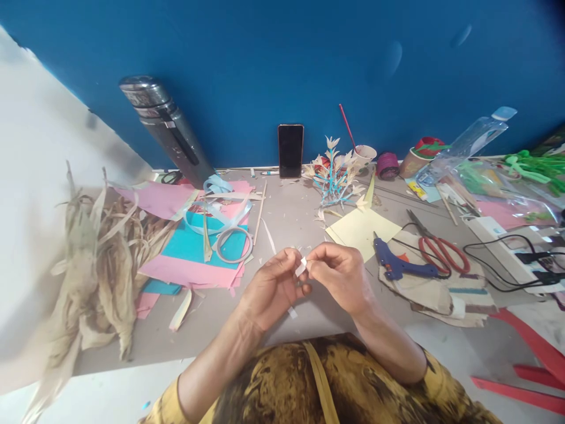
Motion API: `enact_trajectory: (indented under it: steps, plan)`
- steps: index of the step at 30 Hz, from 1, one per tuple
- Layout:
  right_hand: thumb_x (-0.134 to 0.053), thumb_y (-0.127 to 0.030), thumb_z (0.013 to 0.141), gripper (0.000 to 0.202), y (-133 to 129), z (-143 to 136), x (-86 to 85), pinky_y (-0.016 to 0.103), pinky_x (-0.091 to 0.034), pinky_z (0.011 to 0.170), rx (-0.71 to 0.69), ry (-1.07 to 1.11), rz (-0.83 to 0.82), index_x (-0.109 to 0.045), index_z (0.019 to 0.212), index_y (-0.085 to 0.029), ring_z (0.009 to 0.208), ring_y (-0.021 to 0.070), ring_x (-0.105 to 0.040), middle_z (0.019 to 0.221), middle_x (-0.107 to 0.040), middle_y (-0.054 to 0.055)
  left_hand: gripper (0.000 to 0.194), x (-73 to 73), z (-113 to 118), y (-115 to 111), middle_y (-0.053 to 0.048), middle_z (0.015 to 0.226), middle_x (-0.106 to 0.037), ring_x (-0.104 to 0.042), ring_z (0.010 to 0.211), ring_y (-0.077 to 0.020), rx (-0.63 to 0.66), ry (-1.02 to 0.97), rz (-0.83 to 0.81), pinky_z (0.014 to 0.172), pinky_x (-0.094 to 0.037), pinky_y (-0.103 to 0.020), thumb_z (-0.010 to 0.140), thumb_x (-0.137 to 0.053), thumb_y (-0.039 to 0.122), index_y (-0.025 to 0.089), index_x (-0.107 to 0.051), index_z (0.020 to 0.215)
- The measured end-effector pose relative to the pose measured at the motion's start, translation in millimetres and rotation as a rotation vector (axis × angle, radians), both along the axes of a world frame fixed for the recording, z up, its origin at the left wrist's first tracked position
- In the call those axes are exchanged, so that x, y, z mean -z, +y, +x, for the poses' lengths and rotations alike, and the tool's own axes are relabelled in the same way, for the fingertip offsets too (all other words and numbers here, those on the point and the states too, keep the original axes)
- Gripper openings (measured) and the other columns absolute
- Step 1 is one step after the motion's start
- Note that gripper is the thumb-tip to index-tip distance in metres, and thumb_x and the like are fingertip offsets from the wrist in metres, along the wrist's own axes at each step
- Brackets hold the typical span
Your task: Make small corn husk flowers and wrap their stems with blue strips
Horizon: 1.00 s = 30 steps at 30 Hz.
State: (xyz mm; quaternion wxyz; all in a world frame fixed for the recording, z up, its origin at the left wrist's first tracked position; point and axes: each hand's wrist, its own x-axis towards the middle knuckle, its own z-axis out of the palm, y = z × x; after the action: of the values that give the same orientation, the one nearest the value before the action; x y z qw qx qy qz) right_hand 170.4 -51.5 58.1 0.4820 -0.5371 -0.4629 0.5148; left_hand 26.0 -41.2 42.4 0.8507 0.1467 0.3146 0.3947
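Both of my hands meet over the front middle of the table. A small whitish strip (301, 268), paper or dried husk, is pinched between them. My left hand (276, 285) grips one side of it with thumb and forefinger, palm turned up. My right hand (339, 272) pinches its upper end. Just beyond my right hand lies a pale yellow paper sheet (362, 231). Behind that stand small craft flowers (333, 182) with blue stems and cream petals. To the right, a blue glue gun (404, 265) rests beside red-handled scissors (445, 250).
Dried corn husks (95, 265) hang over the table's left end. Beside them lie pink and blue sheets (212, 235) with a tape ring (233, 244). A flask (170, 129), a phone (291, 151) and a plastic bottle (474, 141) line the wall. A power strip (507, 247) with cables sits right.
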Motion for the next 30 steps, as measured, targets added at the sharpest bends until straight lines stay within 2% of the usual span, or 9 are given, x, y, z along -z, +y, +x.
enact_trajectory:
  steps: [3, 5, 7, 9, 11, 16, 22, 26, 30]
  plan:
    - [-0.060, -0.019, 0.068, 0.009, -1, 1, -0.8, 0.019, -0.041, 0.043, 0.027, -0.112, 0.099, -0.064, 0.061, -0.018, 0.045, 0.0094, -0.052, 0.051, -0.060, -0.003, 0.024, -2.7, 0, -2, -0.001, 0.080, -0.061, -0.057, 0.072, -0.0147, -0.084, 0.185, 0.112, 0.069, -0.048, -0.028, 0.070, -0.084, 0.027, 0.018, -0.066, 0.082]
    - [-0.060, -0.019, 0.071, 0.009, -3, 1, -0.7, 0.019, -0.036, 0.042, 0.053, -0.237, 0.187, -0.064, 0.063, -0.018, 0.043, 0.0078, -0.045, 0.050, -0.056, -0.005, 0.017, -4.2, -1, -6, -0.001, 0.079, -0.062, -0.056, 0.074, -0.0147, -0.210, 0.429, 0.273, 0.073, -0.046, -0.027, 0.072, -0.083, 0.024, 0.019, -0.068, 0.078]
    - [-0.059, -0.017, 0.073, 0.009, -6, 0, 0.3, 0.021, -0.037, 0.045, 0.099, -0.389, 0.305, -0.064, 0.066, -0.019, 0.044, 0.0080, -0.044, 0.051, -0.055, -0.005, 0.010, -6.3, -3, -10, -0.001, 0.078, -0.063, -0.055, 0.076, -0.0147, -0.349, 0.694, 0.481, 0.076, -0.043, -0.025, 0.074, -0.079, 0.019, 0.020, -0.069, 0.073]
    - [-0.058, -0.014, 0.075, 0.011, -8, -1, 1.8, 0.022, -0.039, 0.049, 0.124, -0.525, 0.427, -0.064, 0.068, -0.019, 0.046, 0.0090, -0.046, 0.054, -0.058, -0.004, 0.008, -10.1, -6, -14, -0.001, 0.078, -0.064, -0.056, 0.079, -0.0161, -0.384, 0.848, 0.644, 0.079, -0.042, -0.025, 0.077, -0.076, 0.016, 0.021, -0.072, 0.072]
    - [-0.056, -0.013, 0.077, 0.013, -10, -3, 3.5, 0.023, -0.040, 0.053, 0.118, -0.630, 0.525, -0.063, 0.069, -0.020, 0.048, 0.0098, -0.049, 0.057, -0.062, -0.003, 0.008, -15.1, -6, -18, -0.003, 0.079, -0.067, -0.058, 0.081, -0.0181, -0.346, 0.870, 0.711, 0.079, -0.042, -0.026, 0.077, -0.075, 0.015, 0.021, -0.075, 0.073]
    - [-0.054, -0.010, 0.082, 0.019, -12, -6, 5.0, 0.025, -0.040, 0.056, 0.078, -0.802, 0.688, -0.062, 0.069, -0.021, 0.052, 0.0118, -0.052, 0.060, -0.065, 0.000, 0.014, -27.2, -2, -21, -0.003, 0.076, -0.068, -0.058, 0.078, -0.0193, -0.327, 0.899, 0.721, 0.076, -0.041, -0.026, 0.075, -0.073, 0.010, 0.023, -0.078, 0.071]
    - [-0.053, -0.011, 0.082, 0.021, -13, -7, 3.5, 0.026, -0.038, 0.056, 0.052, -0.820, 0.659, -0.061, 0.066, -0.021, 0.052, 0.0120, -0.051, 0.058, -0.063, 0.001, 0.019, -30.0, -4, -18, -0.003, 0.071, -0.067, -0.057, 0.074, -0.0193, -0.330, 0.816, 0.657, 0.071, -0.041, -0.027, 0.068, -0.074, 0.005, 0.023, -0.077, 0.063]
    - [-0.055, -0.011, 0.076, 0.015, -13, -6, 3.8, 0.023, -0.040, 0.054, 0.032, -0.649, 0.501, -0.063, 0.068, -0.020, 0.050, 0.0102, -0.050, 0.058, -0.063, -0.002, 0.019, -25.8, -9, -12, -0.002, 0.067, -0.066, -0.056, 0.068, -0.0161, -0.267, 0.815, 0.646, 0.068, -0.040, -0.025, 0.067, -0.073, 0.004, 0.021, -0.075, 0.059]
    - [-0.056, -0.013, 0.072, 0.012, -11, -3, -0.5, 0.021, -0.038, 0.049, -0.015, -0.457, 0.336, -0.063, 0.065, -0.019, 0.048, 0.0088, -0.045, 0.054, -0.057, -0.004, 0.015, -18.8, -13, -7, -0.002, 0.067, -0.065, -0.055, 0.066, -0.0149, -0.175, 0.808, 0.608, 0.065, -0.041, -0.025, 0.071, -0.070, 0.010, 0.019, -0.074, 0.059]
